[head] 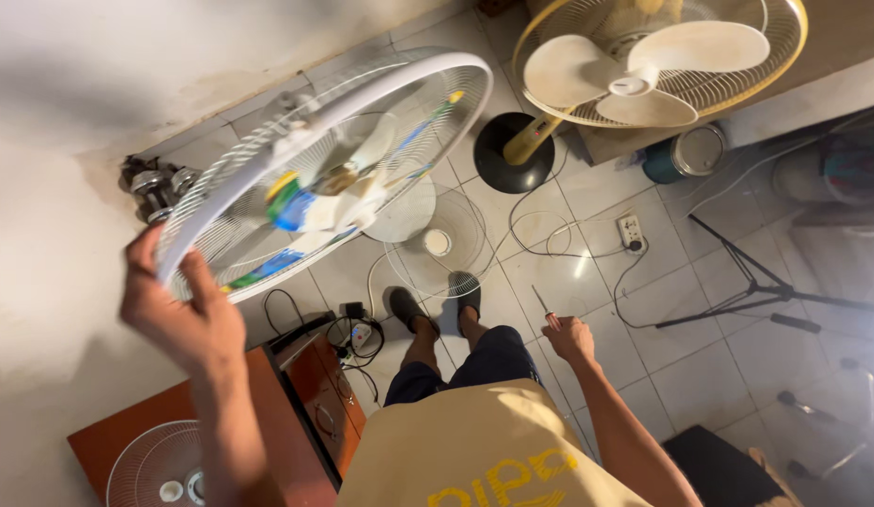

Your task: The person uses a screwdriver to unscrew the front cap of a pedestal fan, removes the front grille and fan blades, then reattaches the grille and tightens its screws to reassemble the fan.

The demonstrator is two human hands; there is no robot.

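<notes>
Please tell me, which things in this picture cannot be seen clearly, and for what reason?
Head view only:
- Fan guard in left hand: motion-blurred, its middle unreadable.
- Screwdriver in right hand: handle hidden by the fingers.
- Second guard: cut by the bottom edge.
- Dark metal parts at the wall: too small to identify.

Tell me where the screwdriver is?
The screwdriver is in the right hand, low in the head view, over the floor tiles right of the person's shoes.
</notes>
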